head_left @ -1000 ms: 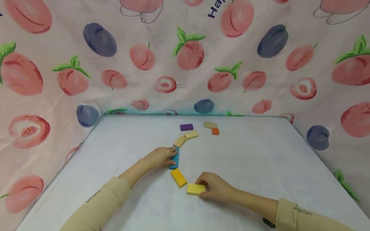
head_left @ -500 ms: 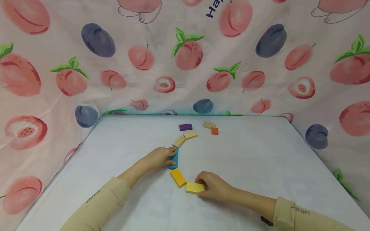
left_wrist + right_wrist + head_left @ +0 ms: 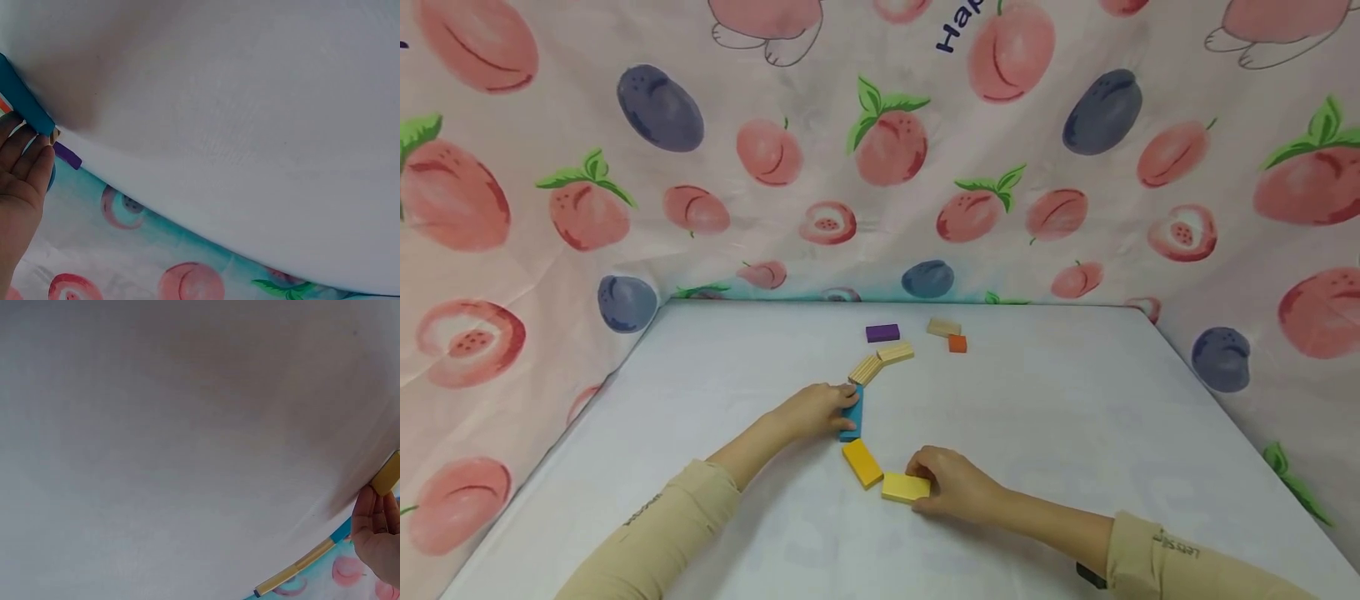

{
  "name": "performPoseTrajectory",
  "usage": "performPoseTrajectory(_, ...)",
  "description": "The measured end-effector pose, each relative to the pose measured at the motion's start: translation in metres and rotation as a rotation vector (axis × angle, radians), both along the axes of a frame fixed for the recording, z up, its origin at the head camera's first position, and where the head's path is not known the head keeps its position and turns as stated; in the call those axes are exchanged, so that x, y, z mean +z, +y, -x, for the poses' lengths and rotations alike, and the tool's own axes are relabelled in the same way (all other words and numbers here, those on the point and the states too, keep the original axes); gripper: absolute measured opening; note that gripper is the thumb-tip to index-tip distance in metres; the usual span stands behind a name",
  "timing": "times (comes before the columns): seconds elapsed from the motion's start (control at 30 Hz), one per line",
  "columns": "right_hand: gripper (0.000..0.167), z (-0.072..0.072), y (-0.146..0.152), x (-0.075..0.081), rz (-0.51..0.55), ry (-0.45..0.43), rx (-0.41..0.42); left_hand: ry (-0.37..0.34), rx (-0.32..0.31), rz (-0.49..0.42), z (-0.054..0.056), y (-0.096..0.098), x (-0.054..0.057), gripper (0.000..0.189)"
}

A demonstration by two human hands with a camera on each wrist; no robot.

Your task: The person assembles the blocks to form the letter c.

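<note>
In the head view my left hand holds a blue block, thumb near its front end and fingers near its far end. The left wrist view shows the fingers along the side of this blue block. My right hand pinches the right part of a light yellow block between thumb and fingers. That light yellow block also shows at the fingertips in the right wrist view. Between the two held blocks lies a deeper yellow block, slanted, its ends right by both.
Two plain wooden blocks, one beyond the blue block and another, continue the curved line. Farther back lie a purple block, a plain block and an orange block. A fruit-print cloth hangs behind the white table.
</note>
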State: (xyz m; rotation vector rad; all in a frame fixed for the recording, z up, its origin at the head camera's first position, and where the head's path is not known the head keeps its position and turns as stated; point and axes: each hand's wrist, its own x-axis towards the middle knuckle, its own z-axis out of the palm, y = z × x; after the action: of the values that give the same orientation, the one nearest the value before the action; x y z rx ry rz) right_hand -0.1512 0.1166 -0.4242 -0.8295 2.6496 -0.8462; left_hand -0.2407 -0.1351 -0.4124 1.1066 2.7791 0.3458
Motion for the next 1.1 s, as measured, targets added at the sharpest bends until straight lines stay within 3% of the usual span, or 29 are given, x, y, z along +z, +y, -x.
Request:
performPoseTrajectory(0.57, 0.029, 0.0024, -0.0026, 0.0025, -0.023, 0.015, 0.005, -0.004, 0.009, -0.003, 0.0035, -0.0001, -0.0028, 0.051)
performPoseTrajectory(1.1, 0.033, 0.0028, -0.0003, 0.004, -0.014, -0.035, 0.003, -0.018, 0.012, -0.018, -0.0003, -0.0006, -0.005, 0.052)
